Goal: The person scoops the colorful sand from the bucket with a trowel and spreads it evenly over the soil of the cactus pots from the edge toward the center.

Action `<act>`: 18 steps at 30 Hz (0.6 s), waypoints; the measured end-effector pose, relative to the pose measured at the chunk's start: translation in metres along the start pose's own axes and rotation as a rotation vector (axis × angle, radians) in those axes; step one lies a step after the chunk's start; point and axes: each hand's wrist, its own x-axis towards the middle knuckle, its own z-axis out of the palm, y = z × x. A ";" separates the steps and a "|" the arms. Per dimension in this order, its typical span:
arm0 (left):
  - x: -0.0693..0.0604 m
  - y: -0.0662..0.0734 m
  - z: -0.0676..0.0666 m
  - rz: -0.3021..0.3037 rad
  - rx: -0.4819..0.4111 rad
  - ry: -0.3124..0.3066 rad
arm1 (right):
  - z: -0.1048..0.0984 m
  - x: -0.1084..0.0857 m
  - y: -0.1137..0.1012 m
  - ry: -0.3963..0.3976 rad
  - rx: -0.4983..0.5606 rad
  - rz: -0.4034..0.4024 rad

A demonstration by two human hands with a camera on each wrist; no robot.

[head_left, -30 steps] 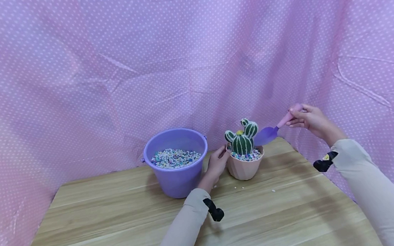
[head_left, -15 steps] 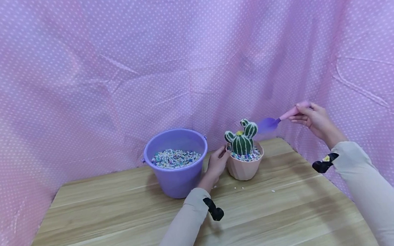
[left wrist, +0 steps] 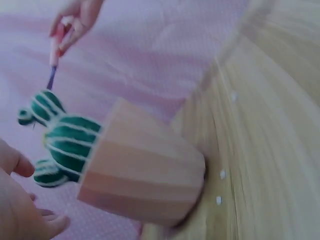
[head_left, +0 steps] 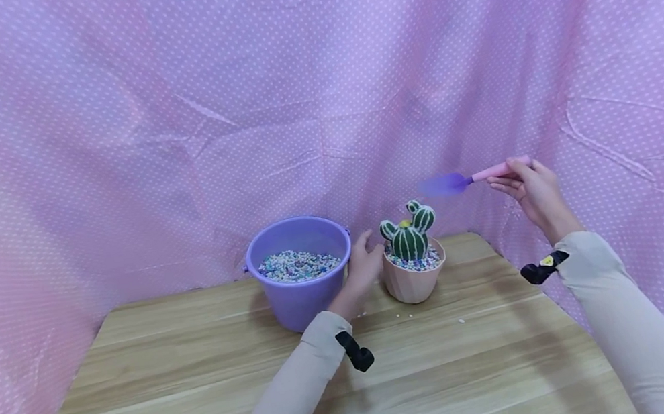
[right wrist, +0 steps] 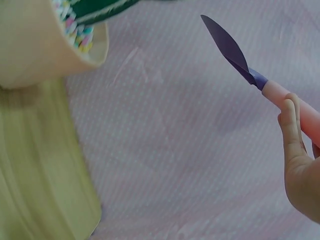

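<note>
A green toy cactus with white stripes [head_left: 410,243] stands in a pale pink pot [head_left: 411,285] among small coloured pebbles. Just left of the pot is my left hand [head_left: 365,265]. Its fingers hold nothing, and the left wrist view shows them apart from the pot wall [left wrist: 145,170]. My right hand [head_left: 542,200] grips the pink handle of a purple garden trowel [head_left: 451,183], raised above and right of the cactus. From the right wrist, the trowel blade [right wrist: 229,49] appears edge-on, with no pebbles visible on it.
Left of the pot stands a purple bucket [head_left: 305,299], partly filled with small pebbles [head_left: 298,266]. Several white pebbles [head_left: 461,320] lie loose on the wooden table [head_left: 204,375]. Pink dotted cloth [head_left: 273,105] hangs behind and beside the table.
My right hand has lifted the trowel up from beside the cactus to above it. My left hand has let go of the pot's rim and drawn slightly left.
</note>
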 end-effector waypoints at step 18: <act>-0.032 0.042 -0.123 0.365 0.102 0.070 | 0.103 0.021 0.028 -0.115 0.036 0.022</act>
